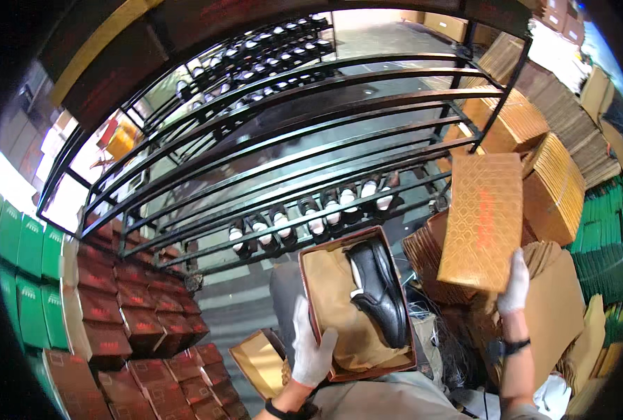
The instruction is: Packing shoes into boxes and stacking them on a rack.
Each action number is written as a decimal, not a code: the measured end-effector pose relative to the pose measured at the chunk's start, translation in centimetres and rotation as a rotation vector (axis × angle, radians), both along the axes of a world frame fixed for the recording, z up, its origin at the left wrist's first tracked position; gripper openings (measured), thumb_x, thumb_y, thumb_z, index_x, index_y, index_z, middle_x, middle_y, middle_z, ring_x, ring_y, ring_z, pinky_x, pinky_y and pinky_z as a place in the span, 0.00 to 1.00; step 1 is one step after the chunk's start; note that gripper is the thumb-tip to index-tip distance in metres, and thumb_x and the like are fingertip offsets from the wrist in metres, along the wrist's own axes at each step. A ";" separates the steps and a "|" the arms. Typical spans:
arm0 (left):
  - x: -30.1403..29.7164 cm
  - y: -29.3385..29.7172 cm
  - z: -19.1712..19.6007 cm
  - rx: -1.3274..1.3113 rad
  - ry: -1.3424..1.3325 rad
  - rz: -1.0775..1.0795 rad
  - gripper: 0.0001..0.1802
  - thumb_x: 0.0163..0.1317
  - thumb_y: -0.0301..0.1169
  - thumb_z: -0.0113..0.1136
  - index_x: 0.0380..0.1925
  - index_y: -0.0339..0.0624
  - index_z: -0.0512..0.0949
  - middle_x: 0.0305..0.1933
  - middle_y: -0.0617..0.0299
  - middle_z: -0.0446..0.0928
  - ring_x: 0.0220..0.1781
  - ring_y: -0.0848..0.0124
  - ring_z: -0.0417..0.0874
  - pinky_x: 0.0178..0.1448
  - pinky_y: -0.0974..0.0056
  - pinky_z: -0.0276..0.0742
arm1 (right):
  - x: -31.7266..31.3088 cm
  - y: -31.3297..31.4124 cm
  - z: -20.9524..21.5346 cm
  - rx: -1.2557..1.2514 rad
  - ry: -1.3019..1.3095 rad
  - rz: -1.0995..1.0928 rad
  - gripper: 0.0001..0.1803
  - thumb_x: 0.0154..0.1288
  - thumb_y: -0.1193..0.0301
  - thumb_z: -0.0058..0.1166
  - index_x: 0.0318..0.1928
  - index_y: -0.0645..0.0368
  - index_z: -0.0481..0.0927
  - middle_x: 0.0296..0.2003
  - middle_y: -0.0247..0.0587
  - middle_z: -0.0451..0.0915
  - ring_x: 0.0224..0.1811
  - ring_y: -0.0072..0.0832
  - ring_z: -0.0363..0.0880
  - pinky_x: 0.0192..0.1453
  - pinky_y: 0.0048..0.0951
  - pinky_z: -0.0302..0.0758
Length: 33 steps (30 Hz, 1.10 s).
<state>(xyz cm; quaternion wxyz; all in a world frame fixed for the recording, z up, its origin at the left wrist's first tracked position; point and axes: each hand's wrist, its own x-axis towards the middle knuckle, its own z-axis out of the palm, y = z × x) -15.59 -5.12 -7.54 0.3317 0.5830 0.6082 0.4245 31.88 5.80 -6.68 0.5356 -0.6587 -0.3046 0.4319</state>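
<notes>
A shoe box lies open in front of me, lined with brown paper. Inside, along its right side, rests a black leather slip-on shoe with white stuffing at its opening. My left hand, in a white glove, grips the box's left wall, fingers along the outside and thumb over the rim. Off to the right, my gloved right hand holds a tan, patterned box lid by its lower right corner, raised and apart from the box.
A black metal rack spans the front, with several shoes on its low shelf. Dark red boxes and green boxes are stacked at left. Flat cardboard and green stacks stand at right. An open box sits by my left hand.
</notes>
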 end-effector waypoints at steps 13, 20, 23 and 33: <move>-1.5 5.2 -4.8 -0.143 -0.572 -0.121 0.57 0.75 0.47 0.72 0.90 0.43 0.45 0.83 0.49 0.65 0.83 0.62 0.64 0.86 0.54 0.63 | -21.5 2.4 1.3 0.194 0.216 0.837 0.63 0.60 0.68 0.72 0.91 0.56 0.47 0.79 0.48 0.70 0.79 0.37 0.70 0.82 0.40 0.70; -4.3 7.4 0.2 0.171 -0.574 -0.234 0.45 0.71 0.45 0.74 0.80 0.42 0.62 0.81 0.50 0.64 0.87 0.58 0.60 0.90 0.50 0.54 | -22.9 4.6 2.0 0.413 0.263 0.892 0.55 0.58 0.47 0.79 0.78 0.61 0.67 0.68 0.46 0.77 0.73 0.40 0.76 0.79 0.45 0.73; -4.9 6.1 0.7 0.126 -0.501 0.011 0.40 0.70 0.41 0.75 0.74 0.35 0.68 0.78 0.45 0.68 0.80 0.54 0.71 0.85 0.52 0.61 | -23.6 4.4 1.9 0.349 -0.046 0.758 0.53 0.60 0.45 0.78 0.76 0.63 0.72 0.73 0.46 0.75 0.76 0.37 0.75 0.81 0.43 0.71; -15.0 4.1 -23.9 -0.247 -0.234 0.694 0.22 0.65 0.33 0.71 0.57 0.36 0.82 0.64 0.43 0.81 0.63 0.49 0.84 0.63 0.42 0.79 | -26.5 2.6 -2.0 0.055 0.009 0.842 0.49 0.82 0.48 0.57 0.89 0.61 0.53 0.89 0.49 0.53 0.92 0.40 0.50 0.93 0.45 0.49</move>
